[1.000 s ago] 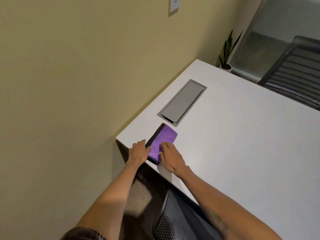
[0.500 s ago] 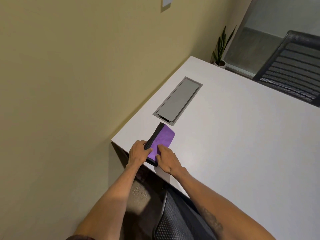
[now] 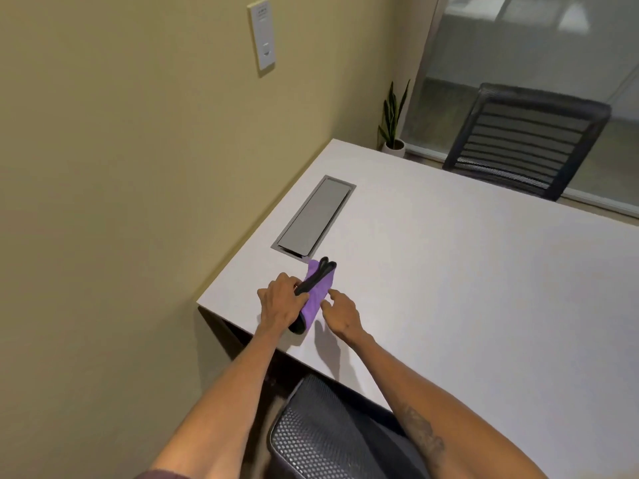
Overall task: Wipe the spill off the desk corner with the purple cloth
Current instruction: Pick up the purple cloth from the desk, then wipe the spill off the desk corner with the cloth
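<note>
The left hand [image 3: 280, 303] is closed on the cloth [image 3: 317, 294], fingers curled over its dark-bound edge and thumb pinching from the near side, so the folded cloth stands partly lifted on its side instead of lying flat. The right hand [image 3: 340, 313] is loosely open just beside it, holding nothing; its forefinger reaches toward the purple face, and whether the tip touches cannot be told.

The cloth is a narrow folded strip (purple with a black trim). Its long axis runs from the near desk edge, where its lower end sits by the left wrist, away and a little to the right, its far end pointing at the grey hatch [image 3: 315, 217] set into the desk [image 3: 466, 271]. That far end stops just short of the hatch's near corner.

The cloth sits near the desk's near-left corner. The left edge runs along the wall [image 3: 138, 167], with only a thin gap there; the near edge passes under both forearms, above a mesh chair back [image 3: 311, 440]. To the right the white top lies bare and wide. No spill can be made out on the surface. Past the far edge stand a black chair [image 3: 525, 140] and a small potted plant [image 3: 394, 122].
</note>
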Demonstrator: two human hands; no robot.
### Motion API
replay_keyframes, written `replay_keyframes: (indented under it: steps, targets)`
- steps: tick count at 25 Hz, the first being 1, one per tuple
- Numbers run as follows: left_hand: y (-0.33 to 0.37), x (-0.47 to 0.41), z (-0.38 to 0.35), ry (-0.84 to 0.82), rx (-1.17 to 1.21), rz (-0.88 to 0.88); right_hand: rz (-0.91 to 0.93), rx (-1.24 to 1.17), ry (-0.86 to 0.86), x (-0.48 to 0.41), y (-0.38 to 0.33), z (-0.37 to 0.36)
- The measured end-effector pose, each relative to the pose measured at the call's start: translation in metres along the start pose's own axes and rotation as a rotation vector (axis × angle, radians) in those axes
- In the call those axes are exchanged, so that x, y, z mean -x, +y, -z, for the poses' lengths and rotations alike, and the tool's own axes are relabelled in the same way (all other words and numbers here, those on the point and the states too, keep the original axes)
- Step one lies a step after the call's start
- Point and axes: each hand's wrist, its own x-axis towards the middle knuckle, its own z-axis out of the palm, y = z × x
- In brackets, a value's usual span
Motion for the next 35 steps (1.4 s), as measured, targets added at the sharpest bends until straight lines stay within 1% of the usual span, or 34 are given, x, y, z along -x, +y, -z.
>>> replay_keyframes:
  steps: [3, 5, 8, 10, 12, 15, 18, 21, 23, 25, 28, 32, 35]
  targets:
    - [0.038, 0.017, -0.008, -0.046, 0.059, -0.014, -0.045, -0.045, 0.066, 0.022, 0.02, 0.036]
    - [0.068, 0.032, -0.018, -0.07, 0.105, -0.054, -0.101, -0.132, 0.147, 0.042, 0.038, 0.064]
    - [0.117, 0.06, -0.034, -0.111, 0.188, -0.111, -0.239, -0.316, 0.287, 0.076, 0.073, 0.108]
    - [0.151, 0.084, -0.047, -0.174, 0.262, -0.144, -0.356, -0.413, 0.363, 0.1, 0.104, 0.137]
    - [0.183, 0.108, -0.06, -0.233, 0.337, -0.17, -0.423, -0.481, 0.426, 0.122, 0.133, 0.166]
    - [0.226, 0.15, -0.086, -0.273, 0.385, -0.211, -0.422, -0.517, 0.537, 0.161, 0.166, 0.209]
    - [0.267, 0.192, -0.114, -0.283, 0.423, -0.282, -0.392, -0.472, 0.661, 0.2, 0.19, 0.246]
    - [0.308, 0.23, -0.142, -0.257, 0.339, -0.407, -0.37, -0.474, 0.734, 0.23, 0.216, 0.274]
    - [0.334, 0.252, -0.164, -0.227, 0.229, -0.54, -0.376, -0.512, 0.76, 0.248, 0.234, 0.293]
    - [0.359, 0.277, -0.188, -0.203, 0.121, -0.667, -0.402, -0.574, 0.796, 0.267, 0.256, 0.312]
    - [0.391, 0.315, -0.223, -0.218, 0.03, -0.805, -0.475, -0.652, 0.858, 0.297, 0.295, 0.34]
    - [0.421, 0.36, -0.27, -0.248, -0.053, -0.919, -0.569, -0.55, 0.922, 0.333, 0.345, 0.366]
    - [0.437, 0.381, -0.303, -0.319, -0.126, -0.969, -0.585, -0.517, 0.989, 0.353, 0.38, 0.379]
